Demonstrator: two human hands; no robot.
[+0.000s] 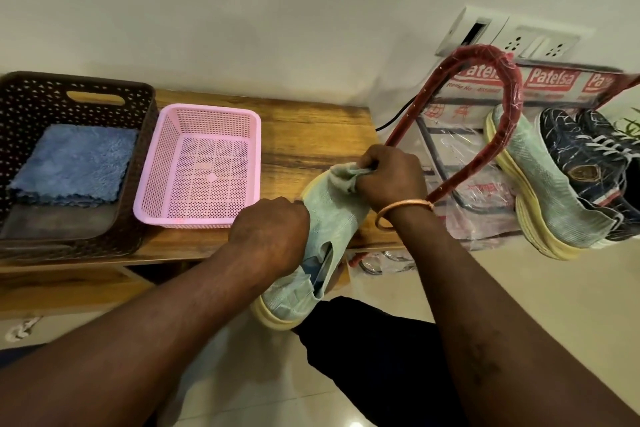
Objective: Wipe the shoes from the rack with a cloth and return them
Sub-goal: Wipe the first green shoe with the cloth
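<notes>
A pale green knit shoe [325, 225] with a yellow sole is held over the front edge of the wooden table, toe pointing away. My left hand [273, 232] grips its side near the opening. My right hand [391, 177] presses a bunched grey-green cloth [343, 180] onto the toe. Its matching green shoe [550, 191] rests on the red shoe rack [498, 104] at the right, beside a dark navy sneaker [585, 163].
On the wooden table [311, 135] stand an empty pink mesh basket [201, 166] and a brown perforated basket [31, 107] holding folded blue cloths [76, 163]. A wall socket panel [512, 38] is above the rack. My dark trouser leg [377, 357] is below.
</notes>
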